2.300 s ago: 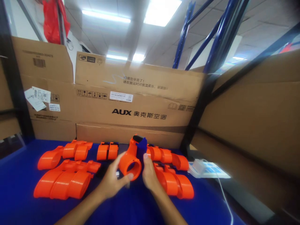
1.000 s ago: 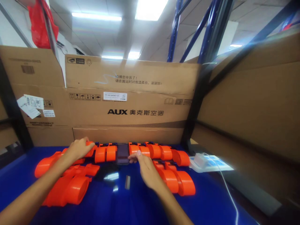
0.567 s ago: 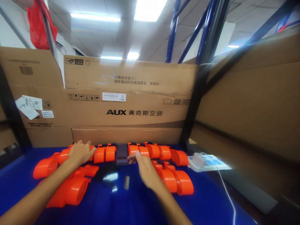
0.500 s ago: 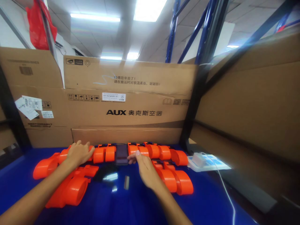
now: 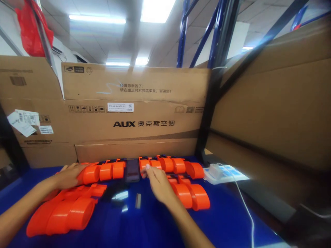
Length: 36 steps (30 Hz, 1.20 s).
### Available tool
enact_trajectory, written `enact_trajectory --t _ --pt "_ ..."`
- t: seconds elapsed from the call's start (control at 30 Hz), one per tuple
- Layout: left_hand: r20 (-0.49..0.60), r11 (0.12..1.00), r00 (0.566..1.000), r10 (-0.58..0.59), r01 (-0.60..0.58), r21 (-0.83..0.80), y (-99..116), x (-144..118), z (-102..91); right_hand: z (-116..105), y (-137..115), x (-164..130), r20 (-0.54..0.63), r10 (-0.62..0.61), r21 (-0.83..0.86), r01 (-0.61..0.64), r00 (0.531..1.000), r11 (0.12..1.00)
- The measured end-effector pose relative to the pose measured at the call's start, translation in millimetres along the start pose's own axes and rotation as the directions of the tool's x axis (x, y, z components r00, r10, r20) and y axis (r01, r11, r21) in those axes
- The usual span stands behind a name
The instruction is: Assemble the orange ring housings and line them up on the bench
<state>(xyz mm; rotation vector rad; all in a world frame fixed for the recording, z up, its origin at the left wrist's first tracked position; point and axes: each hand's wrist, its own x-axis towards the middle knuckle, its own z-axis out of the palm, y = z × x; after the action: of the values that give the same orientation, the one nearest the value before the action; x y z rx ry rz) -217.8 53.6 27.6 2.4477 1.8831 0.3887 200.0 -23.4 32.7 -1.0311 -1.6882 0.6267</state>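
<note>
Two hands flat, gripping nothing: left hand (image 5: pixel 67 175) on orange parts (image 5: pixel 99 172), right hand (image 5: pixel 157 181) touching dark phone (image 5: pixel 132 170).

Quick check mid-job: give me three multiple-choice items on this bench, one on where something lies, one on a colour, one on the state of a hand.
1. Where is the dark phone?
A. in the back row of orange parts
B. on the cardboard box
C. in the left hand

2. What colour is the bench top?
A. grey
B. blue
C. green

3. The left hand is:
A. raised in the air
B. laid on an orange part
C. holding the cable

Answers: 1 A, orange parts flank it on both sides; 2 B, blue shows between parts; 3 B, its palm rests on the part.
</note>
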Motion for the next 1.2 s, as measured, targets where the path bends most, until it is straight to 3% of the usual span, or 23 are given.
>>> enact_trajectory --t 0.17,0.33,0.47,0.57,0.63,0.7,0.77,0.83,0.97,1.07,1.2 --pt "-0.004 0.999 1.000 -0.017 0.017 0.038 10 -2 4.4 -1 -3 -1 0.008 -0.015 -0.040 0.015 1.000 0.999" --pt "-0.007 0.995 1.000 0.003 -0.003 0.103 6 4 -13.2 -1 -4 -1 0.001 -0.019 -0.042 0.019 1.000 0.999" --pt "-0.111 0.986 0.991 -0.070 0.086 0.141 -5 8 -34.4 0 -7 -1 0.003 -0.027 -0.064 0.027 1.000 0.998" --pt "-0.265 0.979 0.964 -0.036 0.087 0.182 0 5 -50.0 -1 -8 -1 0.019 -0.041 -0.112 0.043 0.999 0.993" --pt "-0.432 0.982 0.900 0.061 0.023 0.187 18 0 -57.3 -1 -8 0 0.024 -0.045 -0.123 0.048 0.999 0.991" --pt "-0.525 0.980 0.833 0.174 -0.095 0.175 48 -8 -59.4 1 -7 1 0.025 -0.039 -0.091 0.041 0.999 0.995" --pt "-0.531 0.954 0.793 0.299 -0.246 0.171 86 -18 -54.6 4 -4 2 0.035 -0.022 -0.005 0.022 0.999 1.000" --pt "-0.468 0.901 0.772 0.430 -0.397 0.172 127 -29 -42.0 9 -1 2 0.051 0.009 0.116 -0.014 0.999 0.993" --pt "-0.380 0.738 0.640 0.667 -0.636 0.225 195 -51 -2.8 15 2 2 0.089 0.099 0.304 -0.122 0.991 0.945" --pt "-0.365 0.690 0.598 0.714 -0.690 0.219 222 -59 22.4 15 2 2 0.137 0.130 0.382 -0.174 0.982 0.908" --pt "-0.395 0.680 0.583 0.710 -0.713 0.169 229 -53 36.1 14 2 3 0.093 0.155 0.366 -0.179 0.983 0.913"
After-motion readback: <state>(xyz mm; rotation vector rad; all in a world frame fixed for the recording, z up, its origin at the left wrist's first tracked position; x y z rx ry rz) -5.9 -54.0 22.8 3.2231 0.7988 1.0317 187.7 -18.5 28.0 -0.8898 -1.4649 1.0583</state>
